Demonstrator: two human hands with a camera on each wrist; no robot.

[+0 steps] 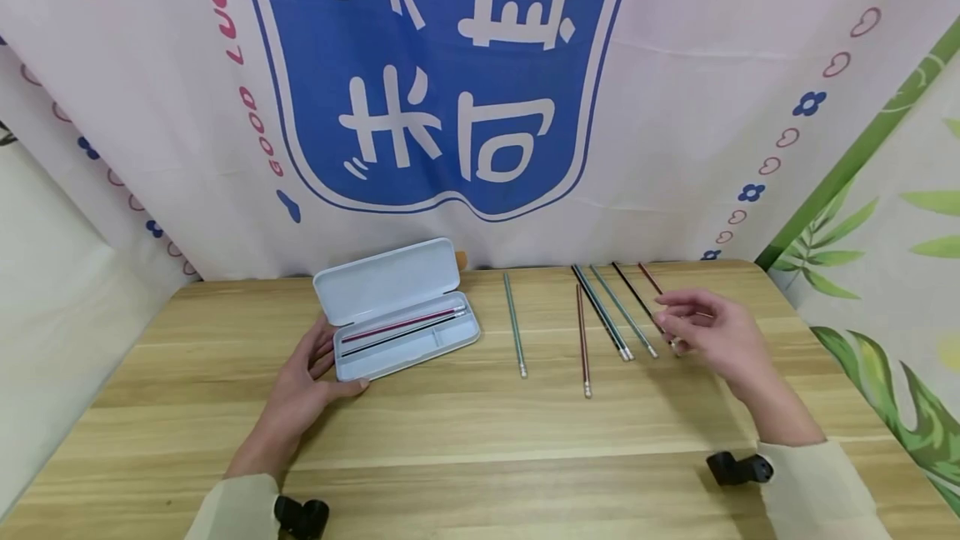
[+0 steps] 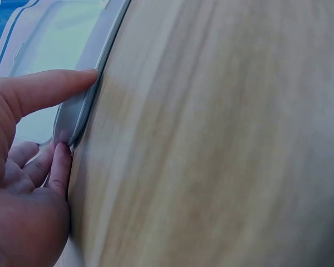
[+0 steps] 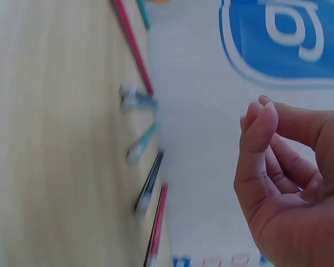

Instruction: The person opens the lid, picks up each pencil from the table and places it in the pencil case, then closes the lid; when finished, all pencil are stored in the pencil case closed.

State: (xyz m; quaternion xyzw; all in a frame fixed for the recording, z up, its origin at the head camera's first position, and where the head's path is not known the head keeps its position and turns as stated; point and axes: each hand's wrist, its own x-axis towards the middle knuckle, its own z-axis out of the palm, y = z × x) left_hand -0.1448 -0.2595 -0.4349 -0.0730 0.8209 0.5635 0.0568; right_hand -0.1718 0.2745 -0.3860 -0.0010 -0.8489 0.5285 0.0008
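In the head view, a pale blue pencil case [image 1: 390, 367] lies with its lid [image 1: 386, 280] raised. Inside it are a red pencil [image 1: 401, 324] and a black pencil [image 1: 401, 335]. My left hand [image 1: 296, 394] grips the case's left end, thumb along the front edge and fingers at the side. My right hand [image 1: 716, 340] hovers at the right end of the loose pencils, fingers loosely curled, nothing visible in them. Nearest to it are a black pencil [image 1: 633, 294] and a red pencil [image 1: 649, 277], partly hidden behind the fingers.
More loose pencils lie on the wooden table [image 1: 480, 432]: a teal pencil [image 1: 514, 325], a reddish-brown pencil [image 1: 582, 340], a black and teal pair side by side, and another teal pencil [image 1: 622, 311]. A printed cloth [image 1: 660, 148] hangs along the far edge.
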